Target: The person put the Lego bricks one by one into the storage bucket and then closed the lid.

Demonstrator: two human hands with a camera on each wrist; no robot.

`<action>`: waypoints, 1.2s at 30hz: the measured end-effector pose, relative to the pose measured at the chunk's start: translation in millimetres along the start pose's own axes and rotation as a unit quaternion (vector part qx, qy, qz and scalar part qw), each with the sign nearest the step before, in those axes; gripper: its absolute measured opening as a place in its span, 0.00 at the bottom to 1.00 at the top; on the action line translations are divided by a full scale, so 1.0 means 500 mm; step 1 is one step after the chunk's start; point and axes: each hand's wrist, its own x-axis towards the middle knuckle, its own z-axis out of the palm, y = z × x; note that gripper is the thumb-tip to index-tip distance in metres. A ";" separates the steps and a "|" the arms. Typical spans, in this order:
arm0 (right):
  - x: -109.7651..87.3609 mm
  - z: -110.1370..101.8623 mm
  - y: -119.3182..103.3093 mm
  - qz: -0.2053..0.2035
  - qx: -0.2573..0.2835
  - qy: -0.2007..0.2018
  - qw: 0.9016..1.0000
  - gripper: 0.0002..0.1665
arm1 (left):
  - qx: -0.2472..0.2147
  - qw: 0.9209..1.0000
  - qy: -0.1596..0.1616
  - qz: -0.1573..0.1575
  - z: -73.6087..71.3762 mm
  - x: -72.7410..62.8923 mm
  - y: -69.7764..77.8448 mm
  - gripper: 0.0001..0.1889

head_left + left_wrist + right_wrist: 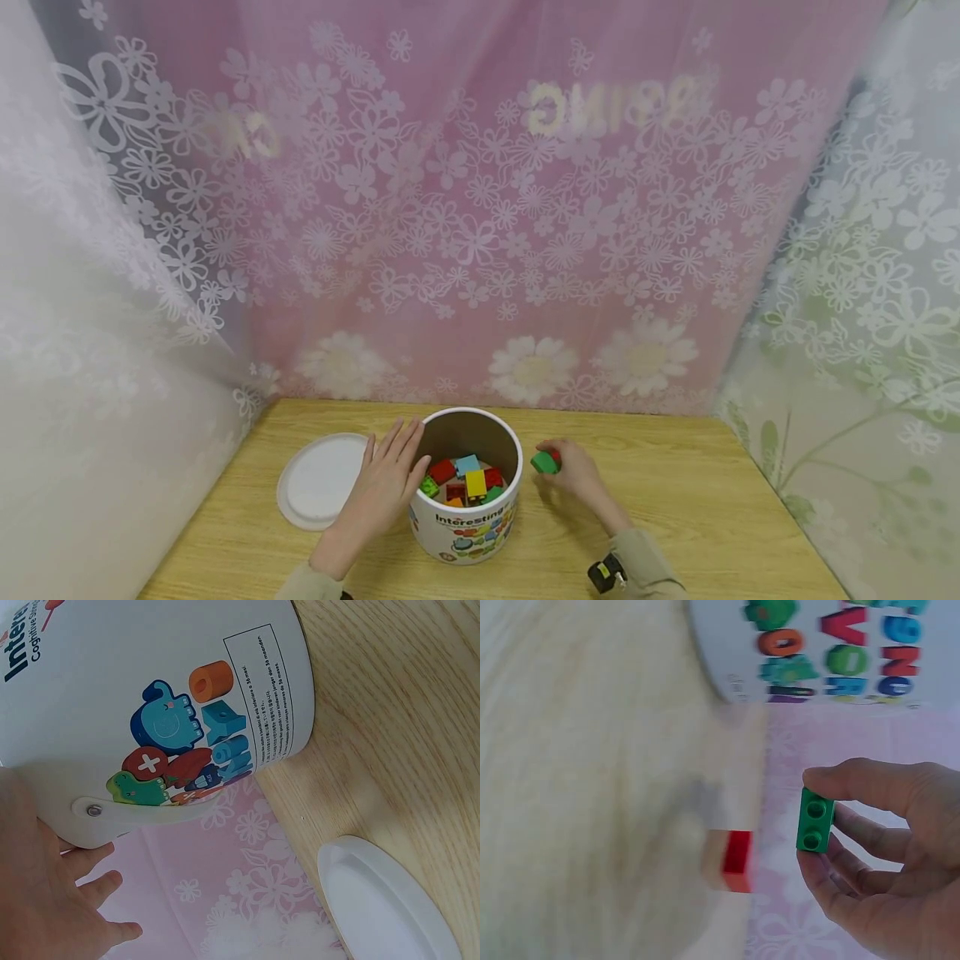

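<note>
A white printed bucket [431, 533] stands upright, holding several toy bricks of red, blue, yellow, green and orange. My left hand [382, 487] rests against its left rim with the fingers spread; the left wrist view shows that hand [52, 892] beside the handle joint. To the bucket's right, my right hand [576, 477] pinches a green brick [814, 821] between thumb and fingers, above the table. Beyond that brick, a red brick [737, 861] sits on the table, apart from the hand in the right wrist view.
A round white lid [318, 479] lies on the wooden table [675, 500] left of the bucket. Flowered curtains [480, 208] hang behind the table and along both sides.
</note>
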 end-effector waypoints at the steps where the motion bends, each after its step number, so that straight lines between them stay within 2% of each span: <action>1: 0.000 -0.007 -0.005 0.001 0.000 0.001 1.000 0.25 | 0.001 1.000 -0.002 -0.001 0.000 0.000 0.000 0.31; 3: 0.000 -0.020 -0.016 0.001 0.002 0.006 1.000 0.26 | 0.004 1.000 -0.004 -0.001 0.000 0.000 -0.001 0.32; 11: -0.006 -0.067 -0.052 -0.025 0.069 0.045 0.996 0.28 | 0.005 1.000 0.002 0.004 0.001 -0.001 -0.002 0.32; 19: -0.001 -0.085 -0.069 -0.070 0.099 0.105 0.987 0.29 | 0.004 1.000 0.003 0.005 -0.004 -0.002 0.001 0.32; 24: -0.002 -0.090 -0.077 -0.090 0.103 0.130 0.982 0.31 | 0.003 1.000 0.004 0.006 -0.008 -0.002 0.004 0.31; 30: -0.004 -0.096 -0.095 -0.103 0.113 0.145 0.978 0.32 | 0.002 1.000 0.003 0.005 -0.008 -0.002 0.004 0.32; 36: -0.001 -0.097 -0.116 -0.108 0.125 0.142 0.976 0.32 | 0.004 1.000 0.005 0.005 -0.005 -0.003 0.002 0.32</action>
